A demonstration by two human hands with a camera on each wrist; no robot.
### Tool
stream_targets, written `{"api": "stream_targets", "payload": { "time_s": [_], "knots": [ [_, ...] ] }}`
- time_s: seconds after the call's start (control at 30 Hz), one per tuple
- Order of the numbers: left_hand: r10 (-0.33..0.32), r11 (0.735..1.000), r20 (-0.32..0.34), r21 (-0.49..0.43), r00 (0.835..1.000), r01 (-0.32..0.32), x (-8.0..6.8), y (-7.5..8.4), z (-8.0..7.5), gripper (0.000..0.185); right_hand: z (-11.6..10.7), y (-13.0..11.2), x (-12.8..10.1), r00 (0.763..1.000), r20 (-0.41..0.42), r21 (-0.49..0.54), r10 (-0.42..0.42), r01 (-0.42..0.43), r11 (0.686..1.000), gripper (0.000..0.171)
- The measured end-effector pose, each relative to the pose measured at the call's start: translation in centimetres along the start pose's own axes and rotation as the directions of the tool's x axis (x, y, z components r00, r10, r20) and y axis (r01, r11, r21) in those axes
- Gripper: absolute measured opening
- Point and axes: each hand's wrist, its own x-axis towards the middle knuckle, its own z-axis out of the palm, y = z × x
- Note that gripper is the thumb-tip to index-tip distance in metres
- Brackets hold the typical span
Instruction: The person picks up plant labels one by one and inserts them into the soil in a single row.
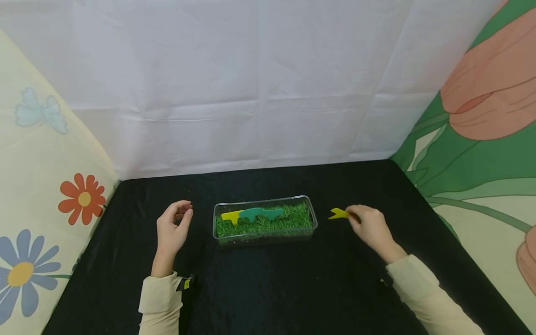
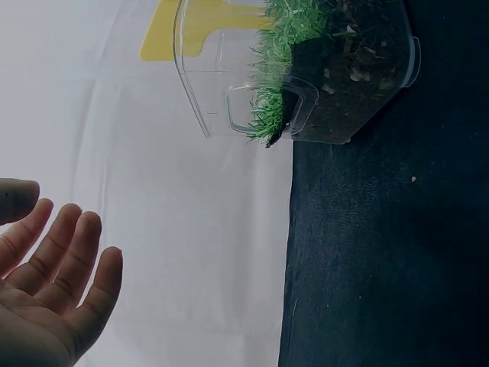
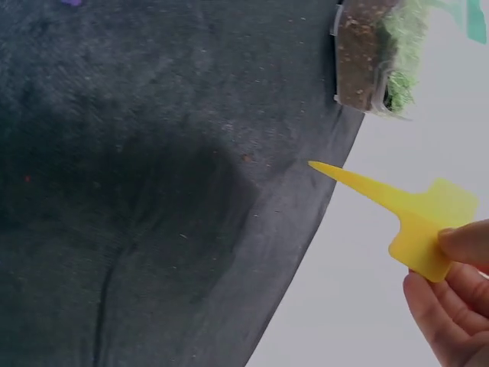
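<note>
My right hand pinches a yellow T-shaped plant label by its broad head. In the right wrist view, the label's pointed stem sticks out free of the fingers. Left of it sits a clear plastic box with soil and green grass. A yellow plant label stands in the grass at the box's left end, beside teal plant labels that overlap in the head view. My left hand hovers left of the box, fingers loosely bent and holding nothing; the left wrist view shows its fingers spread.
A black cloth covers the table, with a few small crumbs on it. Behind hangs a white sheet; flowered cloths flank both sides. A small purple thing shows at the right wrist view's top edge.
</note>
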Motion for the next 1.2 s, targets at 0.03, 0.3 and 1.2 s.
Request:
{"api": "stream_targets", "payload": {
  "time_s": [0.03, 0.3, 1.2],
  "knots": [
    [0.000, 1.000, 0.002, 0.002, 1.000, 0.000, 0.0, 0.0, 0.0, 0.015, -0.1, -0.1, 0.1, 1.000, -0.006, -0.001, -0.003, 0.003, 1.000, 0.014],
    [0.036, 0.999, 0.005, 0.000, 0.999, -0.036, 0.0, -0.2, 0.0, 0.014, -1.1, -0.5, 0.6, 1.000, -0.021, -0.005, -0.001, 0.001, 1.000, 0.016],
    [-0.017, 1.000, 0.003, 0.021, 1.000, 0.017, -0.7, -0.9, 0.1, 0.016, -4.1, -2.7, 4.0, 0.989, -0.121, 0.043, -0.086, 0.092, 0.995, 0.020]
  ]
}}
